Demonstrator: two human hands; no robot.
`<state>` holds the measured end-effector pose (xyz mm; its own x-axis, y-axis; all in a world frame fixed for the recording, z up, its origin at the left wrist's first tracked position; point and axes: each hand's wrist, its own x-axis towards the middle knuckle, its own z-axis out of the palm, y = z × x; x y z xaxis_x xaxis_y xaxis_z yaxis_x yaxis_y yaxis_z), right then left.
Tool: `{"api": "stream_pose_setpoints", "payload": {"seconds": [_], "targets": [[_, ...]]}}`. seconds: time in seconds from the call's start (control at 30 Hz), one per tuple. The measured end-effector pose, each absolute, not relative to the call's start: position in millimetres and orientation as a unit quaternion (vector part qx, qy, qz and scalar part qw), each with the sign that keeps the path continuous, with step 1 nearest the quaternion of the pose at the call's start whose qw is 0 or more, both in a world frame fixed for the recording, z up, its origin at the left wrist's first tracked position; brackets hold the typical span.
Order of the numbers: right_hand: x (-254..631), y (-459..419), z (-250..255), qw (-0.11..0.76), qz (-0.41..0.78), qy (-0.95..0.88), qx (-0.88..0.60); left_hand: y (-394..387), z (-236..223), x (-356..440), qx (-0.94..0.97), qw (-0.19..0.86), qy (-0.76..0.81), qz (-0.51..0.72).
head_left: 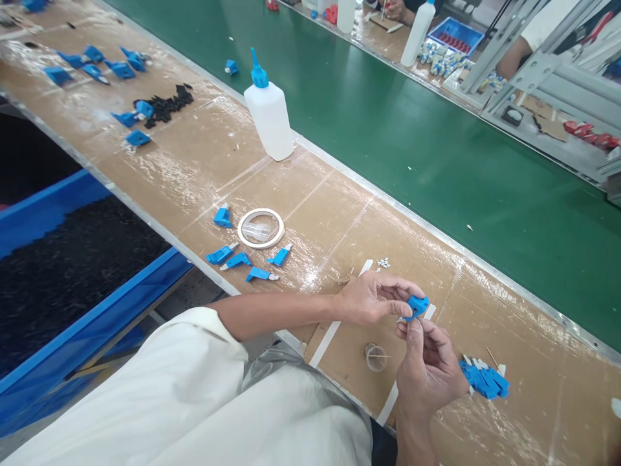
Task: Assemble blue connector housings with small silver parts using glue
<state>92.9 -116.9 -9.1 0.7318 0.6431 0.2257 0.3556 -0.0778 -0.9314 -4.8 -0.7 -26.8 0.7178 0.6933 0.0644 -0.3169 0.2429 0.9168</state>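
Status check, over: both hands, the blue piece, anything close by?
Left hand pinching blue piece. Right hand at its near edge, contact unclear. Clear cup close to both; blue parts beside the right.

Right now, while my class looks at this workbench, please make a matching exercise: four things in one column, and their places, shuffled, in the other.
Things
1. White bottle
2. White ring
3. Clear cup
4. Held blue piece

Places
A. On the bench between two white strips, nearer the worker's body than the ring
B. In the fingertips of the left hand
C. Standing at the bench edge beside the green surface
D. Lying flat around a clear plastic item

Right pairs: 1-C, 2-D, 3-A, 4-B
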Motion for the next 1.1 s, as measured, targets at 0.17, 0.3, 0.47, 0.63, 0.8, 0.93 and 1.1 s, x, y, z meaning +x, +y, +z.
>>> {"api": "stream_pose_setpoints", "payload": {"seconds": [0.17,0.3,0.47,0.63,0.8,0.93,1.1], "targets": [[92.8,-119.4,-12.3,0.590,0.120,-0.369,-0.708,-5.1,-28.2,-5.2,0.535,0.751,0.186,0.341],[93.4,-119.5,-12.5,0.586,0.118,-0.383,-0.704,-6.5,-29.8,-5.4,0.543,0.737,0.194,0.352],[96.7,-120.1,-9.4,0.584,0.137,-0.372,-0.708,-6.0,-29.0,-5.2,0.526,0.756,0.202,0.333],[98.9,-124.3,-3.8,0.599,0.175,-0.366,-0.691,-5.1,-25.8,-5.5,0.474,0.805,0.203,0.295],[102.1,-128.2,-1.7,0.604,0.214,-0.352,-0.683,-3.2,-23.8,-6.5,0.452,0.828,0.181,0.279],[106.2,-129.7,-2.8,0.608,0.260,-0.327,-0.676,-2.5,-23.9,-6.6,0.439,0.840,0.187,0.258],[106.4,-129.8,-6.4,0.628,0.296,-0.300,-0.654,-4.0,-25.8,-5.4,0.433,0.844,0.184,0.258]]}}
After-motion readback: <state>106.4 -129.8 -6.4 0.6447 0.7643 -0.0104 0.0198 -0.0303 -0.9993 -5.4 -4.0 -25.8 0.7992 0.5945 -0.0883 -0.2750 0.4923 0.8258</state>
